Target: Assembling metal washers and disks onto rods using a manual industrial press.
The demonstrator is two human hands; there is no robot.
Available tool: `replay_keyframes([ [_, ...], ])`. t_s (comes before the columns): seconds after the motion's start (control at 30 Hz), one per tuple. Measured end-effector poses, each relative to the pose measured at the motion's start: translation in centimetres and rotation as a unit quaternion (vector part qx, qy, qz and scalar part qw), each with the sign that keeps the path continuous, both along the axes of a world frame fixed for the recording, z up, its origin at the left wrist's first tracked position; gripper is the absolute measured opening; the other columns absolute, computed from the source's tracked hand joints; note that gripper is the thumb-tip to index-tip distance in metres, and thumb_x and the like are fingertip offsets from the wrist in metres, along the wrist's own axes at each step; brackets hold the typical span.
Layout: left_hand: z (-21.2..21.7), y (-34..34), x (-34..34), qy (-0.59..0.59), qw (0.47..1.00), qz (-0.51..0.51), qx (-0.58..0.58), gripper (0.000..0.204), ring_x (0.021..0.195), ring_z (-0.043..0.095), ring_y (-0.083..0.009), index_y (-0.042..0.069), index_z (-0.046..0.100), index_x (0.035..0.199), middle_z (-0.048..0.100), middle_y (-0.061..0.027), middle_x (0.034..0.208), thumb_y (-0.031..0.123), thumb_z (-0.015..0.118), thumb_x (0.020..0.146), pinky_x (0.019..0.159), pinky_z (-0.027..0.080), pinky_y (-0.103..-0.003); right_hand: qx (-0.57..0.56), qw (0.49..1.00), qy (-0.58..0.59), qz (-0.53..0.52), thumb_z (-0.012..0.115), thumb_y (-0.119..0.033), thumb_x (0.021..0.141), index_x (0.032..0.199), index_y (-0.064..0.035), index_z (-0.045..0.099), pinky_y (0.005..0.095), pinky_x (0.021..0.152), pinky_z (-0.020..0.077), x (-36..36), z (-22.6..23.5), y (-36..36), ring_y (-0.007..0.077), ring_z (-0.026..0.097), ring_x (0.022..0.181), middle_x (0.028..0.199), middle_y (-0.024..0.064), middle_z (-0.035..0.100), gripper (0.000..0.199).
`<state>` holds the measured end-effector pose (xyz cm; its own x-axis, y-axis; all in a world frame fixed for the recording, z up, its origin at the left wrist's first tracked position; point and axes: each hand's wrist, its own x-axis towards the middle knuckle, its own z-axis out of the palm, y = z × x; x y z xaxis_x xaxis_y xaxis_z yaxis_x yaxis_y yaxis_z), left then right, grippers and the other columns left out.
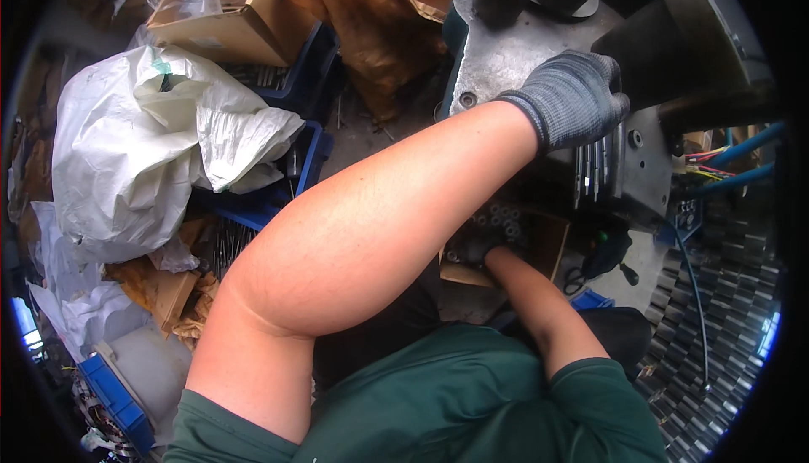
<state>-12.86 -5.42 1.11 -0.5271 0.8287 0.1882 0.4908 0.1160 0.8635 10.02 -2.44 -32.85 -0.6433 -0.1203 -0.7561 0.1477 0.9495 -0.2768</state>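
My left hand (577,96), in a grey knitted glove, reaches far across to the right at a metal machine (539,50). Its fingers are curled closed beside a dark, flared metal guard (653,54); the hand itself hides whatever they grip. Below it, my right hand (482,246) is down in a cardboard box (552,248) among several small round metal parts with holes (506,220). That hand looks dark in the shadow, and its fingers cannot be made out. A row of slim metal rods (592,168) sits under the left hand, on the machine's front.
On the left, a white plastic sack (126,151) lies by blue bins (313,160) holding thin rods. Brown paper (379,33) and an open carton (227,33) stand behind. Blue cables (746,155) run at the right, above many stacked metal pieces (725,320).
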Motion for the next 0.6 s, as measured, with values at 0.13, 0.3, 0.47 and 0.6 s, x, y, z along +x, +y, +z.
replay_keyframes([
  [0.13, 0.2, -0.4, -0.1, -0.021, 1.0, -0.002, -0.015, 0.043, 0.102, 0.071, -0.04, -0.003, 0.072, 0.11, 0.073, -0.027, 0.103, 0.035, 0.061, 0.092, 0.096, 0.055, -0.046, -0.019, 0.999, -0.022, 0.023, 0.057, -0.047, 0.095, 0.153, -0.0158, 0.052, 0.0418, 0.12, 0.0358, -0.5, 0.6, -0.2, 0.0334, 0.045, 0.145, 0.158, 0.0156, 0.049, 0.066],
  [0.3, -0.1, -0.8, -0.5, -0.017, 1.0, 0.003, -0.01, 0.045, 0.102, 0.072, -0.0397, -0.003, 0.072, 0.11, 0.074, -0.0263, 0.103, 0.035, 0.061, 0.091, 0.097, 0.055, -0.046, -0.064, 0.992, 0.047, 0.1, 0.058, -0.045, 0.094, 0.15, -0.0151, 0.055, 0.0424, 0.122, 0.0344, 1.0, -1.8, -0.3, 0.034, 0.048, 0.143, 0.154, 0.0169, 0.053, 0.064],
  [0.47, -0.3, 0.1, -0.3, -0.027, 0.999, -0.014, -0.01, 0.044, 0.102, 0.072, -0.0387, -0.002, 0.072, 0.112, 0.074, -0.0259, 0.103, 0.035, 0.061, 0.09, 0.096, 0.054, -0.046, -0.051, 0.995, 0.082, 0.025, 0.067, -0.037, 0.086, 0.15, -0.0135, 0.055, 0.0423, 0.121, 0.0371, 4.0, -5.3, 1.0, 0.0356, 0.051, 0.141, 0.152, 0.0188, 0.054, 0.069],
  [0.6, -0.2, -1.0, -0.6, -0.026, 0.999, 0.01, -0.021, 0.044, 0.102, 0.072, -0.0387, -0.001, 0.072, 0.113, 0.074, -0.0258, 0.103, 0.036, 0.061, 0.091, 0.096, 0.054, -0.046, -0.04, 0.998, -0.043, 0.013, 0.072, -0.027, 0.081, 0.142, -0.0097, 0.062, 0.0425, 0.113, 0.0461, 1.7, 2.7, 0.1, 0.0383, 0.058, 0.132, 0.142, 0.0218, 0.061, 0.064],
])
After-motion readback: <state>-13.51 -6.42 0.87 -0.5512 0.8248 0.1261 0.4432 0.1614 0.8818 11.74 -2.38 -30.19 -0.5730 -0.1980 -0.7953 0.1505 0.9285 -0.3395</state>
